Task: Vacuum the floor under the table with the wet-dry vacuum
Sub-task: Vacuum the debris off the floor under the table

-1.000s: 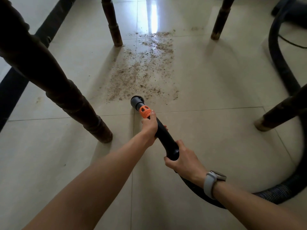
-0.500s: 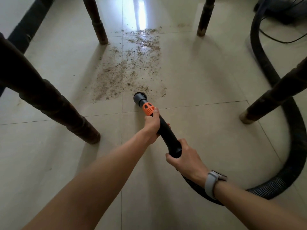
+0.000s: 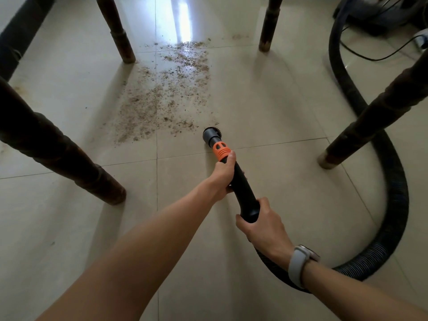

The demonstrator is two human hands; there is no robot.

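A black vacuum wand with an orange collar (image 3: 221, 151) points down at the pale tile floor, its round nozzle (image 3: 211, 134) at the near right edge of a patch of brown crumbs (image 3: 166, 93). My left hand (image 3: 224, 174) grips the wand just behind the orange collar. My right hand (image 3: 261, 225) grips the wand's lower end, where the ribbed black hose (image 3: 393, 205) joins. The hose loops off to the right and back toward the vacuum body (image 3: 379, 12) at the top right.
Four dark wooden table legs stand around the patch: near left (image 3: 69, 158), far left (image 3: 118, 33), far right (image 3: 269, 24), near right (image 3: 370, 117). A thin black cable (image 3: 375, 57) lies by the vacuum. A dark strip (image 3: 16, 35) runs along the far left.
The nozzle has swept to the right along the near edge of the crumbs, and the crumbs it passed over are gone. Both hands keep their hold on the wand.
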